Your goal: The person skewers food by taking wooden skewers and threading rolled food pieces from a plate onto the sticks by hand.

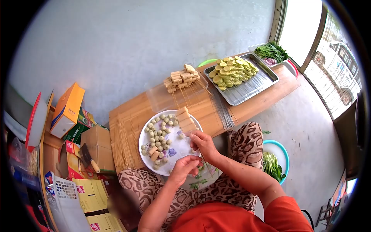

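Note:
My right hand (205, 146) is closed around the thin sticks of a food skewer (186, 120), whose several tan cylindrical pieces reach over the rim of a round white plate (178, 164). Just below and to its left, my left hand (186, 168) has thumb and fingers pinched together beside the stick ends; what sits in the pinch is too small to make out. Greenish speckled balls (156, 135) lie across the plate's left and middle. Two loose tan cylinders (154, 154) rest among them.
On the wooden table (129, 116) stand a clear tray with stacked skewers (183, 78), a bundle of metal skewers (223, 112) and a metal tray (266, 79) of sliced yellow-green vegetable skewers. A cleaver (89, 158) leans by boxes at left. A blue-rimmed basin (286, 154) holds greens.

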Tool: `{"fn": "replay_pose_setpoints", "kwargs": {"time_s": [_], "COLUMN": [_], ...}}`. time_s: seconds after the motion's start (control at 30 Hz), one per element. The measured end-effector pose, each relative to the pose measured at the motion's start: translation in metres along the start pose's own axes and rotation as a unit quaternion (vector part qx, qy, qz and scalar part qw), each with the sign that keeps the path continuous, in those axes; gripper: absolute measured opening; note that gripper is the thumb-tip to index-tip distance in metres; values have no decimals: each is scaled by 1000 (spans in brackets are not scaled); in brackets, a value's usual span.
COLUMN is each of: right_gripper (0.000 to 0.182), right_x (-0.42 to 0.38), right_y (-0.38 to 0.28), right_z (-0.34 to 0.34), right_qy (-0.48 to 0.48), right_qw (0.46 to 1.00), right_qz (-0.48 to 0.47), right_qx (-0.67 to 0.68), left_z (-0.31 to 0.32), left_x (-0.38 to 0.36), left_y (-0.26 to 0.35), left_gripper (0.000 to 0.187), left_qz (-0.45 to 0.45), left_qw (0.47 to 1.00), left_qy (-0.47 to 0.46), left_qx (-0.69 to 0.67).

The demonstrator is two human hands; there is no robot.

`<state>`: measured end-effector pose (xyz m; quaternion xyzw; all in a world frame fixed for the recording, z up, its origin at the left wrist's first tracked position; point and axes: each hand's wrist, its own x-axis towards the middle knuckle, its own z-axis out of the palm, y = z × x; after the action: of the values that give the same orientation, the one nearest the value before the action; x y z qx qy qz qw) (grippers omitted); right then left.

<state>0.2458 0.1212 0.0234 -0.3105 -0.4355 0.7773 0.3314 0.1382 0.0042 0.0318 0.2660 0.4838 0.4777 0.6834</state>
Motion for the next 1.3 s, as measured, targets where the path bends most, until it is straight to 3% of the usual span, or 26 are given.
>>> {"fn": "replay_pose_setpoints", "kwargs": {"time_s": [0.3, 0.4, 0.53, 0.6, 0.73, 0.9, 0.93, 0.97, 1.03, 1.3], "right_gripper": [19, 20, 20, 22, 30, 44, 43, 43, 42, 43], "right_x": [-4, -6, -10, -9, -13, -25, -36, -36, -37, -42], "right_y": [-20, -23, -27, -24, -21, -24, -47, -46, -41, -41], "right_z": [-8, -11, -14, -16, -24, -37, -32, -37, -46, -69], "right_qy": [41, 33, 43, 40, 23, 41, 59, 55, 24, -1], "right_qw": [996, 995, 993, 988, 994, 998, 997, 997, 999, 996], "right_qz": [-29, 0, -1, -1, -31, -56, 22, 20, 7, 29], "right_qx": [70, 99, 113, 151, 102, 11, 39, 41, 47, 79], "left_z": [25, 32, 35, 36, 39, 22, 21, 14, -35, -40], "left_x": [14, 17, 23, 25, 28, 39, 42, 51, 86, 188], "left_y": [0, -1, -7, -8, -2, 23, 36, 42, 34, 146], "left_gripper": [13, 12, 17, 10, 8, 7, 6, 6, 5, 6], "left_qz": [2, -14, -8, -19, 4, 20, 17, 21, 62, 17], "left_qw": [999, 999, 999, 999, 998, 994, 993, 993, 990, 986], "left_qy": [5, 9, 4, 9, 9, 22, 27, 35, 68, 75], "left_qx": [40, 46, 51, 50, 64, 105, 112, 113, 103, 147]}}
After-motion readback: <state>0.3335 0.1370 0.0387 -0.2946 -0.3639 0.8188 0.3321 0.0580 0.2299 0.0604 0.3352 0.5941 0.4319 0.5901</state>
